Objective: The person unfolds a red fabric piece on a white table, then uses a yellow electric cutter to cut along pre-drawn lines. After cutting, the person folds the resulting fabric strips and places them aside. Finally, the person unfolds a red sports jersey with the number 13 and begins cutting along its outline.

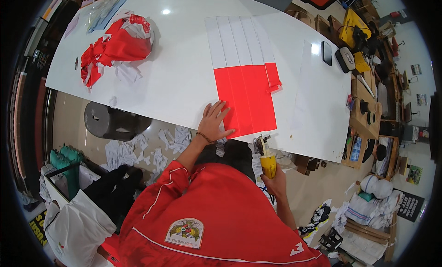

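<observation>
Several red-and-white paper strips [244, 73] lie side by side on the white table [175, 73], white halves far, red halves near. My left hand [214, 122] rests flat with fingers spread on the table at the near left corner of the red part. My right hand [274, 182] is below the table's near edge, closed around a yellow-handled cutter [267, 161] that points up toward the strips' near ends. One narrow strip [272, 76] at the right of the row ends shorter, its tip curled.
A heap of crumpled red and white paper [117, 43] sits at the table's far left. A long white strip [301, 83], a dark phone [326, 53] and a white case [345, 60] lie to the right. A dark stool [110, 122] and paper scraps [152, 149] are on the floor.
</observation>
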